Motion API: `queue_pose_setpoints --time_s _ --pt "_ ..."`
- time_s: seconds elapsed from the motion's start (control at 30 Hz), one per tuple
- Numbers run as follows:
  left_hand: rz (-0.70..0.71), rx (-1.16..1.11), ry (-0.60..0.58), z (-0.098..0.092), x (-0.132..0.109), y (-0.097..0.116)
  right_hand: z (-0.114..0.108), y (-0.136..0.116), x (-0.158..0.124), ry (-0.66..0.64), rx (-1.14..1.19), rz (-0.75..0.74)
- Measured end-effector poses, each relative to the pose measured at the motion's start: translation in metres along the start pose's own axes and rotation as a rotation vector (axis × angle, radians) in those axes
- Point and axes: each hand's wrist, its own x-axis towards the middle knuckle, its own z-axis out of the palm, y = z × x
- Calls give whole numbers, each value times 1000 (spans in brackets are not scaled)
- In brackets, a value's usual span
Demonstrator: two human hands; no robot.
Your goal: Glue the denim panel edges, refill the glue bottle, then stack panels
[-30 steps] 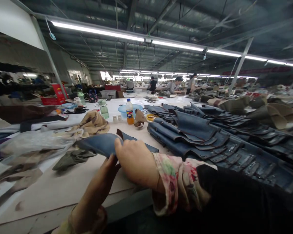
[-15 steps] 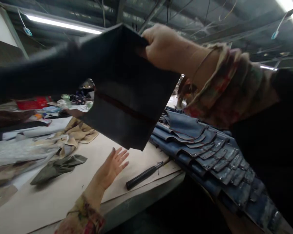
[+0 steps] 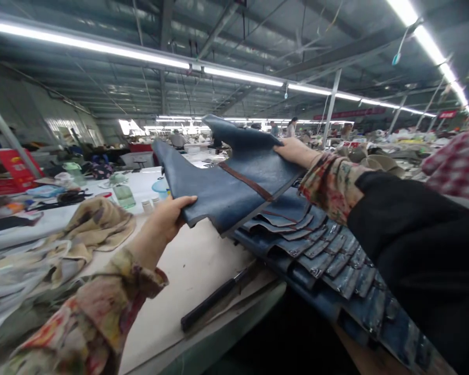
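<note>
A cut blue leather-like piece (image 3: 203, 190) with a brown strip across it is held up between my two hands over the table. My left hand (image 3: 170, 216) grips its lower left edge, thumb on top. At the upper right edge, my right hand (image 3: 295, 151) pinches it. Below and to the right lies a stack of similar blue pieces (image 3: 316, 250), overlapping like shingles along the table edge. A hammer-like tool with a black handle (image 3: 209, 303) rests on the table (image 3: 172, 291) under the held piece; its head is unclear.
Tan crumpled cloth (image 3: 97, 224) and olive cloth (image 3: 31, 312) lie at the left. Behind them stand a green-tinted bottle (image 3: 123, 192) and a blue container (image 3: 161, 187). A person's checked red sleeve (image 3: 459, 166) is at the far right.
The blue piece has come down from overhead and turned its blue face to view. My left hand, open and apart before, has taken hold of its edge.
</note>
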Motion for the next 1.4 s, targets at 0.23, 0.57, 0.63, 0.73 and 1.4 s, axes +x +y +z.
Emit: queue_pose_setpoints --time_s 0.23,0.57,0.63,0.73,1.4 --pt "-22 77 -26 61 54 -2 56 71 19 -75 -40 147" --pt "-142 298 -104 93 92 -89 159 124 1 -289 3 135" --pt "-161 363 -123 92 93 -106 180 129 -11 -342 7 123" --pt "-147 418 -161 90 94 -114 195 133 -18 -366 7 107" --pt "-5 896 -132 66 93 -106 154 113 -39 -319 -306 -10"
